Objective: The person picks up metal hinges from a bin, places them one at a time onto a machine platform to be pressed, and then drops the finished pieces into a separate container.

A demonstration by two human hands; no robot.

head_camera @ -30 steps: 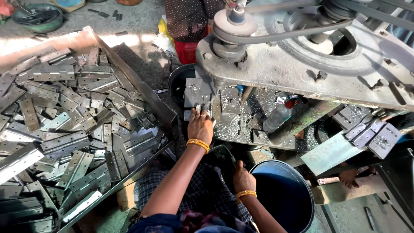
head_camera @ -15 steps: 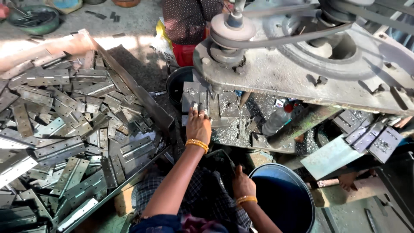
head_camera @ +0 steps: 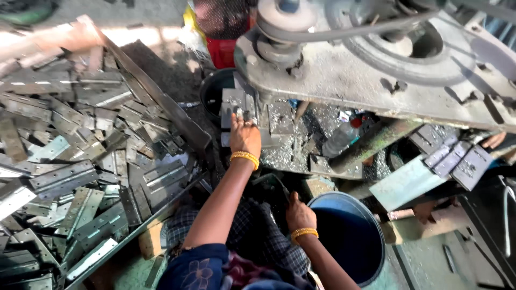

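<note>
My left hand (head_camera: 244, 137) reaches forward onto the machine bed, its fingers holding a grey metal hinge plate (head_camera: 235, 105) under the machine's head. A yellow bangle sits on that wrist. My right hand (head_camera: 299, 212), also with a yellow bangle, is closed around a thin dark lever handle (head_camera: 280, 187) low down, beside the rim of a blue bucket (head_camera: 352, 239). Metal shavings (head_camera: 285, 153) cover the bed around the left hand.
A long tray (head_camera: 161, 102) at the left holds a heap of several metal hinges (head_camera: 80, 161). Above is a belt-driven machine with pulleys (head_camera: 349, 59). A plastic bottle (head_camera: 341, 138), a black bucket (head_camera: 212, 88), a red container (head_camera: 221, 51) and more hinges (head_camera: 457, 158) stand around.
My left hand has slid a little farther in under the machine head with the hinge plate. My right hand stays on the lever by the blue bucket.
</note>
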